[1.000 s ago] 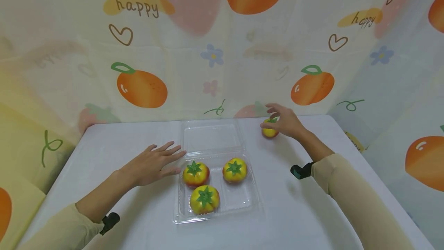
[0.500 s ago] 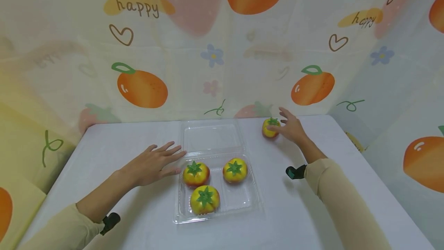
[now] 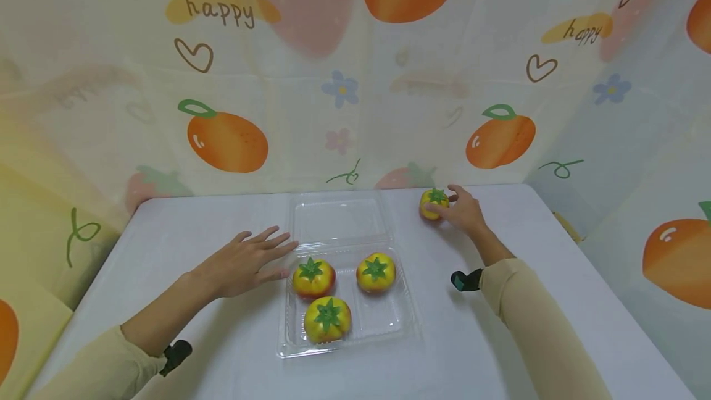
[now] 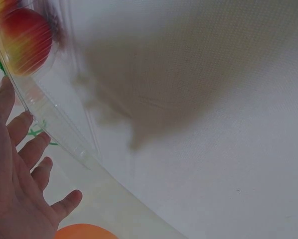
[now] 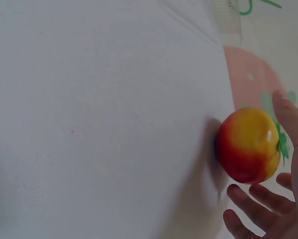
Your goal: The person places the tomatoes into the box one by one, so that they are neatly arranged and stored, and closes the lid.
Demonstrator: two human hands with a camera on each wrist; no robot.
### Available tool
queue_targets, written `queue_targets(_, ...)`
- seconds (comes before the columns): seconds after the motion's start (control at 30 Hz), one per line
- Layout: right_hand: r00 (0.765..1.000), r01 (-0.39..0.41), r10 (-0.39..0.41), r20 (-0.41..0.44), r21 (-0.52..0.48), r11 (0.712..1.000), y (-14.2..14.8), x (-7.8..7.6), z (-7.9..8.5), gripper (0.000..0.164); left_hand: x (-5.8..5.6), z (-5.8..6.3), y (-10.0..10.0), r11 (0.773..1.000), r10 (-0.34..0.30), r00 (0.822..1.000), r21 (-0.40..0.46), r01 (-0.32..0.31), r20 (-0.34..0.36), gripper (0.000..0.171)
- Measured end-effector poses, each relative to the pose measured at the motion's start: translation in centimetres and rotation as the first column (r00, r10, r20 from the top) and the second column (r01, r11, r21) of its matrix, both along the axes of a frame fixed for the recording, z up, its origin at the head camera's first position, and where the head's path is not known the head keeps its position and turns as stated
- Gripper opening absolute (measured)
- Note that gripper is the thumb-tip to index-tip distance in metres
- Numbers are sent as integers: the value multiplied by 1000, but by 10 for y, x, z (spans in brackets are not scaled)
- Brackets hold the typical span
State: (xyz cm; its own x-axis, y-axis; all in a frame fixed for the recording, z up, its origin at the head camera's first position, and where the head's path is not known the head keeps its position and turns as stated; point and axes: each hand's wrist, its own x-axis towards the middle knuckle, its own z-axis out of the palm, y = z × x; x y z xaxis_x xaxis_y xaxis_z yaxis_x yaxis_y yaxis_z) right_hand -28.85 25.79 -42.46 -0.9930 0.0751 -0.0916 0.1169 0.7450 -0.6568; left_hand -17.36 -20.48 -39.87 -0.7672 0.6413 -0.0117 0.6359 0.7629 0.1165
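Observation:
At the back right of the table stands a yellow-and-red tomato [image 3: 435, 196] with a green star-shaped top. Beside it is my right hand [image 3: 468, 213], its thumb in front of the fruit and its other fingers on the right. In the right wrist view, thumb and spread fingers stand around the tomato [image 5: 248, 147] without a visible grip. My left hand [image 3: 244, 264] reaches with straight, spread fingers to the left edge of a clear plastic clamshell box [image 3: 383, 323]; in the left wrist view the fingertips lie along its edge. Several matching tomatoes [image 3: 328, 320] sit inside.
The box's clear lid [image 3: 340, 218] lies folded back towards the wall. A white cloth covers the table [image 3: 239, 350]. Behind it hangs a printed fabric backdrop [image 3: 389, 110] with oranges and hearts, and it closes in both sides.
My right hand has drawn back from over the tomato to its right side, then lowered, and its fingers have come closer to the fruit. The left hand, box and tomatoes stay put.

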Motion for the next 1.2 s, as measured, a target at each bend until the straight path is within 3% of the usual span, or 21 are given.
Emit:
queue_targets(0.13,1000,13,-13,6,-10,1000,-2,1,-4,93,0,0,0,1000,4,1000,0,-4,6,62)
queue_targets(0.53,998,-57,55,-42,-44,997,1,3,-4,84,3,4,1,1000,1,1000,10,-1,-6,61)
queue_targets(0.87,987,-155,154,-50,-32,987,9,10,15,81,2,3,1,1000,-2,1000,2,2,-9,62)
queue_targets(1.2,957,-283,281,-73,-10,959,15,18,33,75,0,3,0,1000,0,1000,-1,0,12,63)
